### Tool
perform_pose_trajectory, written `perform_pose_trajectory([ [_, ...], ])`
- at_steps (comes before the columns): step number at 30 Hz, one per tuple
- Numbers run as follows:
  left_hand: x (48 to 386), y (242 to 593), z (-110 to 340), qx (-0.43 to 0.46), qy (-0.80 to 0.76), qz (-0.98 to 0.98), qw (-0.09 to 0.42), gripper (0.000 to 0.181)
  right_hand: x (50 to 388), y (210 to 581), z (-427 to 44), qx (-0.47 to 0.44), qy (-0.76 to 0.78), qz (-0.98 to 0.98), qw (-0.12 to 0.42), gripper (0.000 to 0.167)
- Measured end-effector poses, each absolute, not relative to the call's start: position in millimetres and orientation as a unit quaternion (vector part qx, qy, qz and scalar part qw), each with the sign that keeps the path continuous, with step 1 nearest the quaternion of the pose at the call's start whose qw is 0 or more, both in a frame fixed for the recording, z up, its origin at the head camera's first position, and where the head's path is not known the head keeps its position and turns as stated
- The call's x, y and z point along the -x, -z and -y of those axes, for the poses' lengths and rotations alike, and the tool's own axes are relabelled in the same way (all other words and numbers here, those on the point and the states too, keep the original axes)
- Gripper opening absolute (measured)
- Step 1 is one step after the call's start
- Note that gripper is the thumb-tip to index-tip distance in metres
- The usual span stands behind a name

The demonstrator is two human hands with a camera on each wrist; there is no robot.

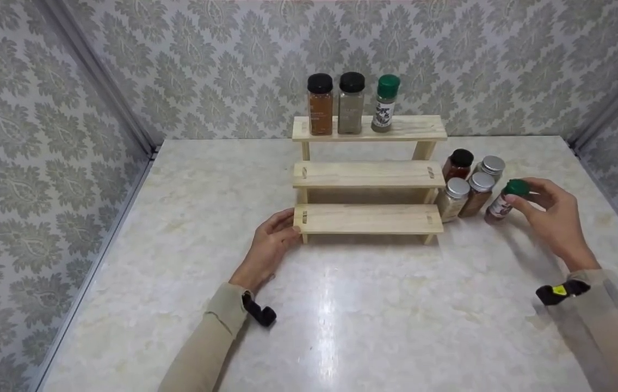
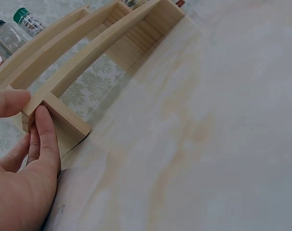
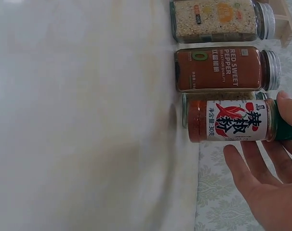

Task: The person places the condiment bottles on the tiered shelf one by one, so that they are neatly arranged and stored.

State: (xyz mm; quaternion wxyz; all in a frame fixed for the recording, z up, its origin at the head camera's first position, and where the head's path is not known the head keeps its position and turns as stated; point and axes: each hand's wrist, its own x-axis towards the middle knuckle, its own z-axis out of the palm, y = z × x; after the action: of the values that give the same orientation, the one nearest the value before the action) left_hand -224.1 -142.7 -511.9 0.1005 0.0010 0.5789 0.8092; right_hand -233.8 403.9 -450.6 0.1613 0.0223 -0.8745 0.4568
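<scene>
A three-tier wooden rack [image 1: 369,220] stands on the table. My left hand [image 1: 272,245] holds the left end of its lowest shelf; in the left wrist view the thumb and fingers of my left hand [image 2: 33,168] pinch that corner [image 2: 40,103]. My right hand [image 1: 556,218] grips a small jar by its green cap [image 1: 517,188], right of the rack. In the right wrist view my right hand [image 3: 266,178] has thumb and fingers around the cap of this red chili powder jar [image 3: 230,120], beside the red sweet pepper jar [image 3: 220,69].
Several jars, among them a silver-capped one [image 1: 453,201] and a black-capped one [image 1: 458,163], stand against the rack's right side. On the top shelf are two black-capped jars [image 1: 320,109] [image 1: 350,109] and a green-capped jar [image 1: 384,106]. A patterned wall [image 1: 222,65] rises behind.
</scene>
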Motion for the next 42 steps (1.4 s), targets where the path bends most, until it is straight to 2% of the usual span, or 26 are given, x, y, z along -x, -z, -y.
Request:
perform_pose_trajectory([
  [22, 226, 511, 142, 0.002, -0.808, -0.581, 0.103, 0.060, 250, 370, -378, -0.024, -0.494, 0.828, 0.266, 0.039],
  [42, 224, 510, 143, -0.008, -0.804, -0.586, 0.101, 0.058, 275, 330, -320, -0.073, -0.512, 0.812, 0.272, 0.038],
])
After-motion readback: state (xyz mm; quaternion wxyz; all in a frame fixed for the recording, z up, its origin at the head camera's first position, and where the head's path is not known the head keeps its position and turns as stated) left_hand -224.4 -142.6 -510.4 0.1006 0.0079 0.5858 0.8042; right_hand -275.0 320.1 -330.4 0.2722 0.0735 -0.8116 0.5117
